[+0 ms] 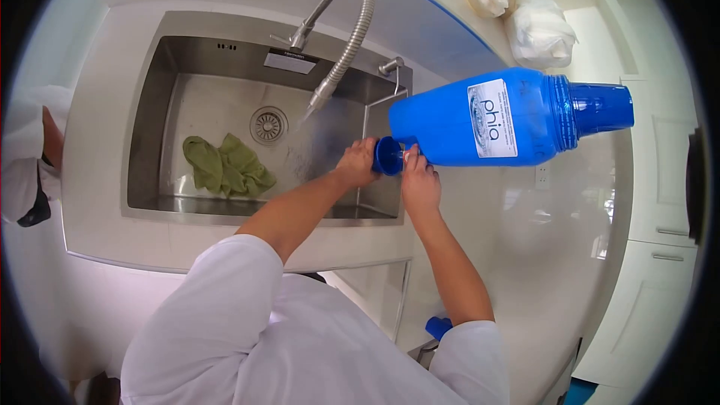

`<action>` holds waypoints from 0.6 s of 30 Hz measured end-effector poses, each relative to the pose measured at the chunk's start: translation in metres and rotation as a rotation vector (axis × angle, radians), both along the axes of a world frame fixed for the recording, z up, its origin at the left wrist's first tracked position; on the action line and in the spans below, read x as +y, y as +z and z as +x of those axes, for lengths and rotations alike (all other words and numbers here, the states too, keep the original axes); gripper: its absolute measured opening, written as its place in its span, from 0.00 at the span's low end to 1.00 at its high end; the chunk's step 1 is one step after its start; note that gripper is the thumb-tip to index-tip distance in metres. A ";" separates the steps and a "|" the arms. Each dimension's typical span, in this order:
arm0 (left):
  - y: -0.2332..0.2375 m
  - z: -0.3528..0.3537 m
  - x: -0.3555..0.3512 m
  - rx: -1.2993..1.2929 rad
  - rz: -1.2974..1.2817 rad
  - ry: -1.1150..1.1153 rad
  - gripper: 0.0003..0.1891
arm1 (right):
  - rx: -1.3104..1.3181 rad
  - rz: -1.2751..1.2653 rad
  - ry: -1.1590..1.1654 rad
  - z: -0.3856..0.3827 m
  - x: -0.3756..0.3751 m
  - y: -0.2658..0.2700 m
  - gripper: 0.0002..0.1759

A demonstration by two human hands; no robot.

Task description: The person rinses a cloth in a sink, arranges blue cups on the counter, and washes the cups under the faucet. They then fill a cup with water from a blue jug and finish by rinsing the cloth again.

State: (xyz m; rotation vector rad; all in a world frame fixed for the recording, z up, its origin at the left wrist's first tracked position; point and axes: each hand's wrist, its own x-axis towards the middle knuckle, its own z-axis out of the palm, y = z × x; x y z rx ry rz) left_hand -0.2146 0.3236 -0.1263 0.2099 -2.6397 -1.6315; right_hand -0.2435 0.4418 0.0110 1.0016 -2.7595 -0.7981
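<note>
My left hand is wrapped round a small blue cup at the right end of the sink. Just right of the cup is my right hand, its fingers closed at the small tap on the lower part of a large blue water jug. Part of that tap is hidden by the fingers. The jug has a white "phia" label and a blue cap. The cup's mouth sits close to the tap.
The steel sink holds a crumpled green cloth near its drain. A flexible faucet arches over it, faint water streaks below. Another blue cup is by my right elbow. A person's arm shows at far left.
</note>
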 end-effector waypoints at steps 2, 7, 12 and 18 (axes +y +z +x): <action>-0.003 0.000 0.003 0.045 0.001 0.014 0.45 | -0.142 0.037 -0.235 -0.003 0.000 -0.003 0.19; -0.001 0.006 0.001 0.112 -0.001 -0.015 0.45 | 0.079 0.036 0.447 -0.026 0.016 -0.021 0.20; -0.003 0.004 0.005 0.196 0.013 -0.019 0.45 | 0.000 -0.063 0.096 -0.006 0.005 -0.008 0.16; 0.010 0.004 0.006 0.184 0.078 -0.022 0.46 | 0.018 0.059 0.187 -0.013 0.000 -0.017 0.16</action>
